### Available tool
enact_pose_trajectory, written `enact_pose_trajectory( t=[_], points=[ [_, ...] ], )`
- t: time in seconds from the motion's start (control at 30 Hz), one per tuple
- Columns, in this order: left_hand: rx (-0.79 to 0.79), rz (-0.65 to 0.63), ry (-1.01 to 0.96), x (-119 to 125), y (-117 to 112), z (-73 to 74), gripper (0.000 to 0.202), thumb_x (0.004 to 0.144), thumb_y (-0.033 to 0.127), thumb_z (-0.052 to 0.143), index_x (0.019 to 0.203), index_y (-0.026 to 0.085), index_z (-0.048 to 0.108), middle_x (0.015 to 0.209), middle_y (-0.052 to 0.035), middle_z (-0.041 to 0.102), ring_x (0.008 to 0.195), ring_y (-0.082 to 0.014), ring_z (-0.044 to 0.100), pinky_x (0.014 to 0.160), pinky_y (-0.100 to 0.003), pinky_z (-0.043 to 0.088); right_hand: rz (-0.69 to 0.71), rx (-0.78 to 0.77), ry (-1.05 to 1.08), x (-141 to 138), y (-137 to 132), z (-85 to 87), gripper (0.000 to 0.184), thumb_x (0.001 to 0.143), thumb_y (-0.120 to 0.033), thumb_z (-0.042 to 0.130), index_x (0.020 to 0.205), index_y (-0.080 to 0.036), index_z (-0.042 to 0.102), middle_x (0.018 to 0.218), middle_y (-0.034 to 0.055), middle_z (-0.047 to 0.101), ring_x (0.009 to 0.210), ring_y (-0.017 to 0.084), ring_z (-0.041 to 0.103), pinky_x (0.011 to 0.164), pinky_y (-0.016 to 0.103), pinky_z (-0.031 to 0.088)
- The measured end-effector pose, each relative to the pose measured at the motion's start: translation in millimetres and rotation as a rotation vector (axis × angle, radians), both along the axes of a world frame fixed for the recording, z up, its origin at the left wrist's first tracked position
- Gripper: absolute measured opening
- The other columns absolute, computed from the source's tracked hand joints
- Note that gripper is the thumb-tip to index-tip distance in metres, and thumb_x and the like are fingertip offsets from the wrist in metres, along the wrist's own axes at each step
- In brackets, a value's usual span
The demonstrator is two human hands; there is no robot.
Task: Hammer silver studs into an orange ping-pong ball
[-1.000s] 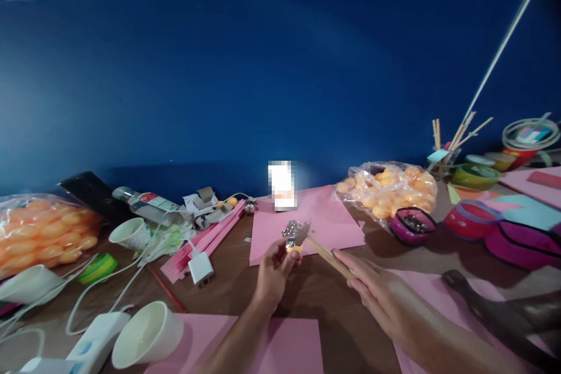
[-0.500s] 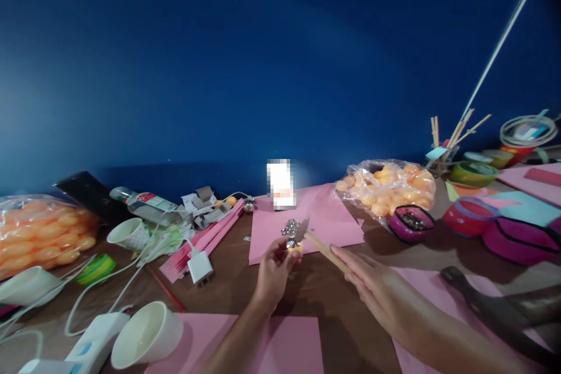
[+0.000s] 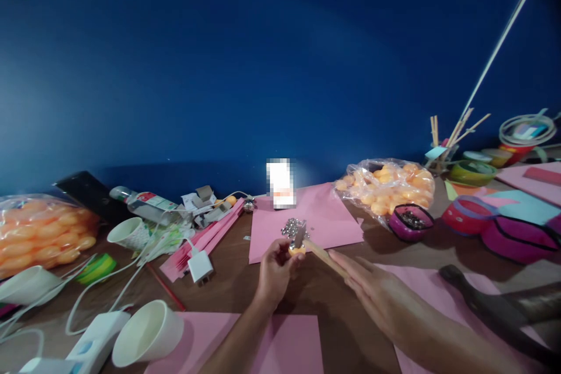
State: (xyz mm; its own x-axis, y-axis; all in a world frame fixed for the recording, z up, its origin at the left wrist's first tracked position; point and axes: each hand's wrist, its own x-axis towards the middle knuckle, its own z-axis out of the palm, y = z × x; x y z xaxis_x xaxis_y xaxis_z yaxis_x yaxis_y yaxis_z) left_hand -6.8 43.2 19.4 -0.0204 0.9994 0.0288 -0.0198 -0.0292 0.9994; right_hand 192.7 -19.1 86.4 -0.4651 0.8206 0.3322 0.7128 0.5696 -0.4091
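Observation:
In my left hand (image 3: pixel 276 272), fingers pinched, is a small orange ball (image 3: pixel 297 250) with shiny silver studs on its upper side. My right hand (image 3: pixel 363 277) is closed around a tool with a light wooden handle (image 3: pixel 326 258). Its dark metal head (image 3: pixel 300 234) touches or nearly touches the studs on the ball; I cannot tell which. Just beyond both hands, a loose pile of small silver pieces (image 3: pixel 289 227) lies on a pink sheet (image 3: pixel 328 216).
A clear bag of orange balls (image 3: pixel 385 187) and a purple bowl of dark metal bits (image 3: pixel 411 222) stand right. A hammer (image 3: pixel 477 298) lies near right. A white cup (image 3: pixel 146 333), a power strip (image 3: pixel 94 345) and a white charger (image 3: pixel 200 267) with cables are left.
The tool's metal head has come down and slightly left, now more upright over the ball. My right hand has shifted a little lower; my left hand stays nearly still.

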Motion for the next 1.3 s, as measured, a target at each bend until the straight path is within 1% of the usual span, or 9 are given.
enact_pose_trajectory(
  t=[0.1,0.27,0.37,0.47,0.6,0.77,0.9,1.17,1.3],
  points=[
    [-0.006,0.006,0.008,0.5,-0.1,1.2,0.037,0.057,0.034,0.07,0.085,0.015,0.054,0.059,0.004,0.051,0.05,-0.007,0.046,0.042,-0.017,0.039,0.089,-0.015,0.04,1.4,-4.6,6.0,0.055,0.076,-0.01,0.031,0.128,-0.028,0.037,0.118,0.0001,0.054,0.111,0.023,0.047,0.094,0.041,0.042],
    [-0.012,-0.024,-0.038,2.0,-1.9,2.3,0.035,0.058,0.032,0.07,0.084,0.016,0.054,0.064,0.0028,0.054,0.053,-0.0071,0.049,0.045,-0.017,0.04,0.087,-0.038,0.086,-4.1,-7.8,17.4,0.061,0.076,-0.006,0.025,0.133,-0.028,0.026,0.119,-0.0017,0.054,0.113,0.021,0.047,0.095,0.04,0.041],
    [-0.014,-0.045,-0.067,1.1,-2.6,3.2,0.035,0.062,0.031,0.067,0.091,0.017,0.053,0.072,0.0004,0.058,0.059,-0.0087,0.053,0.051,-0.018,0.043,0.193,-0.009,0.117,-5.5,-7.0,22.7,0.068,0.073,-0.002,0.021,0.136,-0.029,0.018,0.123,-0.0036,0.05,0.118,0.019,0.04,0.099,0.041,0.037],
    [-0.011,-0.052,-0.084,-1.2,-1.9,4.2,0.036,0.065,0.03,0.065,0.097,0.018,0.053,0.085,-0.0032,0.062,0.072,-0.0122,0.058,0.058,-0.02,0.046,0.262,0.061,0.173,-4.2,-5.3,18.5,0.074,0.07,0.001,0.02,0.136,-0.03,0.012,0.127,-0.0045,0.045,0.124,0.019,0.032,0.101,0.045,0.033],
    [-0.02,-0.04,-0.132,-3.1,-0.7,4.1,0.04,0.064,0.029,0.066,0.101,0.018,0.055,0.09,-0.0041,0.064,0.078,-0.0139,0.059,0.069,-0.024,0.046,0.238,0.061,0.169,-0.8,-4.2,2.6,0.07,0.073,-0.002,0.018,0.137,-0.029,0.008,0.133,-0.0053,0.038,0.124,0.021,0.031,0.101,0.045,0.032],
    [-0.016,-0.059,-0.172,-2.0,-1.4,5.2,0.044,0.066,0.028,0.064,0.108,0.019,0.055,0.1,-0.0057,0.062,0.084,-0.0145,0.059,0.077,-0.026,0.046,0.13,-0.017,0.087,2.7,-7.1,1.7,0.059,0.077,-0.009,0.026,0.131,-0.032,0.029,0.123,-0.0038,0.05,0.118,0.022,0.041,0.098,0.044,0.037],
    [0.004,-0.034,-0.155,-2.4,-0.8,4.2,0.043,0.065,0.025,0.065,0.106,0.019,0.056,0.107,-0.0065,0.06,0.095,-0.017,0.056,0.083,-0.028,0.044,0.088,-0.029,0.086,-2.5,-4.3,6.0,0.055,0.079,-0.011,0.028,0.13,-0.029,0.034,0.119,-0.0001,0.054,0.116,0.024,0.043,0.098,0.044,0.037],
    [-0.027,0.021,-0.139,-3.7,0.7,-1.1,0.046,0.059,0.028,0.07,0.102,0.019,0.057,0.091,-0.0046,0.064,0.078,-0.0154,0.059,0.064,-0.023,0.047,0.239,0.038,0.12,-3.9,-2.1,8.9,0.068,0.075,-0.002,0.019,0.137,-0.028,0.009,0.133,-0.004,0.037,0.124,0.02,0.031,0.103,0.043,0.031],
    [-0.1,0.003,-0.105,-2.0,-0.8,-0.2,0.049,0.06,0.031,0.069,0.105,0.018,0.054,0.083,-0.0047,0.065,0.068,-0.0139,0.059,0.057,-0.022,0.047,0.115,0.022,0.088,-2.7,0.3,9.2,0.064,0.076,-0.002,0.019,0.136,-0.027,0.018,0.13,-0.0018,0.043,0.121,0.02,0.037,0.101,0.044,0.034]
  ],
)
